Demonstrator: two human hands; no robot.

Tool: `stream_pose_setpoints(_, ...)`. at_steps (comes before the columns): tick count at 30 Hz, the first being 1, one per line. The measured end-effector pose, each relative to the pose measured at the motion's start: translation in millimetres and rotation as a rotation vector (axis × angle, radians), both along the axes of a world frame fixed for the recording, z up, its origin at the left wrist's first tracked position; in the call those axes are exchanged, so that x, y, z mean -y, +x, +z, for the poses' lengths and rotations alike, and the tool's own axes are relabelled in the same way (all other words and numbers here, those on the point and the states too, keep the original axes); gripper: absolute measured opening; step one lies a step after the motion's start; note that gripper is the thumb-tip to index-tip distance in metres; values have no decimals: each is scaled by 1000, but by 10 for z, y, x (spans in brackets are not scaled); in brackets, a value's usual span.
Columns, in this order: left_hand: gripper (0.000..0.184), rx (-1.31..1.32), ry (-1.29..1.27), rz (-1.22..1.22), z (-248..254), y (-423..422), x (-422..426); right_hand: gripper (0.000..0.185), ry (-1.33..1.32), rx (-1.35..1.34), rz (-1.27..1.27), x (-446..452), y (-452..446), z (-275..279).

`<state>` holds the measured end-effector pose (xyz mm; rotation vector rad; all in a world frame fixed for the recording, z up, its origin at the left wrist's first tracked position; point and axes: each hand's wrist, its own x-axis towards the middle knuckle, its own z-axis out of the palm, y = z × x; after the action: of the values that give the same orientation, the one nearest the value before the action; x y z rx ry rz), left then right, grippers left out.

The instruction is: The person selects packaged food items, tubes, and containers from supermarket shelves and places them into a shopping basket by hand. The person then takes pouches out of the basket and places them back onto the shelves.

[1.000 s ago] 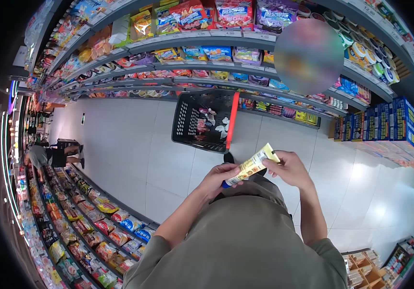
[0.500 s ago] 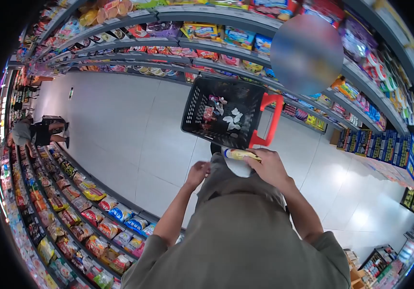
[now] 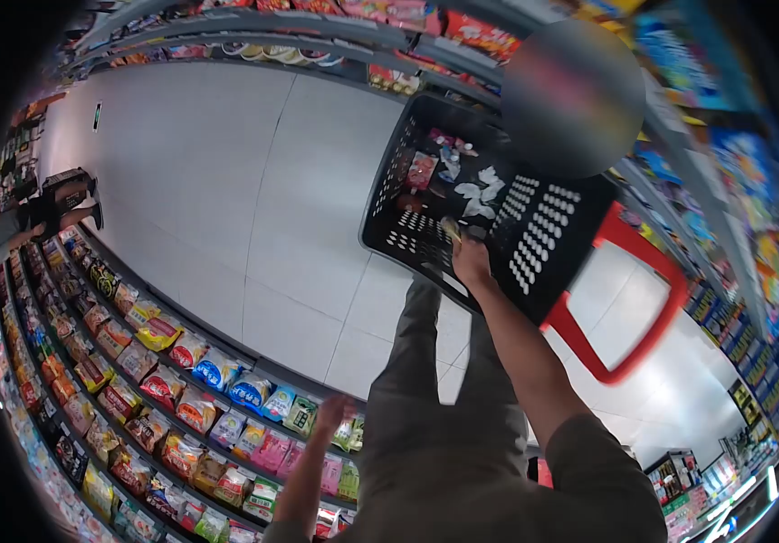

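Note:
My right hand [image 3: 472, 261] reaches down inside the black shopping basket [image 3: 534, 312], its fingers closed around a pale yellow tube-shaped pack [image 3: 449, 228]. Only the near end of that pack shows. On the basket floor lie a white leaf-shaped item [image 3: 480, 192], a red packet [image 3: 421, 170] and some small pink and white pieces. The basket's red handle [image 3: 623, 373] sticks out to the right. My left hand [image 3: 335, 412] hangs by the left shelves, touching nothing that I can see; motion blurs its fingers.
Shelves of bagged snacks [image 3: 195, 412] curve along the left, and more snack shelves [image 3: 362, 34] run along the top and right. A tiled floor [image 3: 172, 172] lies between. Far left, another person [image 3: 45, 213] bends beside a dark basket. A blurred disc covers part of the right shelves.
My right hand has moved from beside the basket into it with the yellow pack. The basket appears larger and tilted. My left hand has dropped toward the left shelves.

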<state>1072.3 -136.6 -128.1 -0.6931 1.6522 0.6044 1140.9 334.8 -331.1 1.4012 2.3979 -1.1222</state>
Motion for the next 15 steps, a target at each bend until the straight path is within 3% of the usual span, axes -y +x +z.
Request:
stream_pose_setpoints(1,26,45,-77,-27,81,51,-82,24,30,-62,16,36,-103,-334)
stream_pose_setpoints(2,28,131,-20,140,7,139,111,31,-56,-69,17,21,-225,-537)
stream_pose_setpoints(4,30,243,-74,-53,91,130,-206,32,-76,-57,10,65,-395,-1088)
stream_pose_setpoints(9,30,160,-163,-46,-265,2,-187,34,36,-147,15,258,-558,-2312)
stream_pose_setpoints(11,30,119,-192,-26,-355,-65,-225,35,10,-51,53,350,-557,-2710)
stream_pose_setpoints(13,31,108,-184,99,-411,-159,-318,37,129,-200,41,372,-600,-2792)
stream_pose_setpoints(14,30,105,-170,106,-416,-169,-377,39,-57,53,113,334,-624,-2706)
stream_pose_setpoints(15,30,106,-166,101,-421,-166,-418,39,-53,55,108,283,-661,-2575)
